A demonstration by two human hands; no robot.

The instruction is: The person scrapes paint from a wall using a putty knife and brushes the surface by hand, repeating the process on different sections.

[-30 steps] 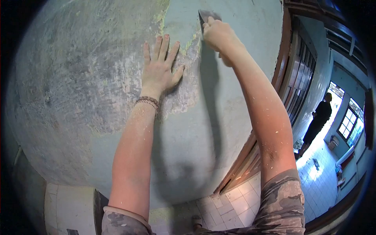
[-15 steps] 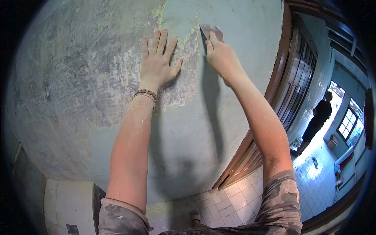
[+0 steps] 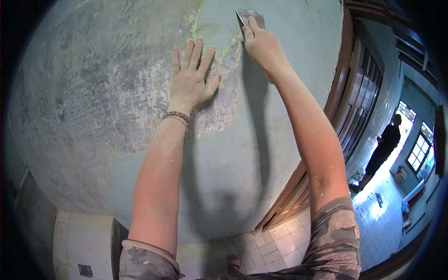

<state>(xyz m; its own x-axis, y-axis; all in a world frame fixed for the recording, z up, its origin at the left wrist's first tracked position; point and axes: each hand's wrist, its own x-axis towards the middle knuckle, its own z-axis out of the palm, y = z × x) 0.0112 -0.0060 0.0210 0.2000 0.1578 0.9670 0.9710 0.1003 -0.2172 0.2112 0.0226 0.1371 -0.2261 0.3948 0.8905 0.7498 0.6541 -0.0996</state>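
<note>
My left hand point(image 3: 190, 84) lies flat with fingers spread on the scraped grey part of the wall point(image 3: 93, 93), a braided bracelet point(image 3: 176, 117) round its wrist. My right hand point(image 3: 263, 46) is closed round a scraper point(image 3: 255, 18), whose handle is hidden in the grip. The wide metal blade points up, close to the painted green wall point(image 3: 298, 60), above and to the right of my left hand. Between the hands runs the ragged yellowish edge of the paint point(image 3: 228, 50).
A wooden door frame point(image 3: 337, 70) stands right of the wall. Beyond it, a person in dark clothes point(image 3: 385, 144) stands by a bright doorway. Floor tiles point(image 3: 284, 238) show below, and a tiled ledge point(image 3: 88, 238) is at lower left.
My right hand has moved up the wall with the scraper. My left hand keeps its place on the wall, while the whole view has shifted slightly.
</note>
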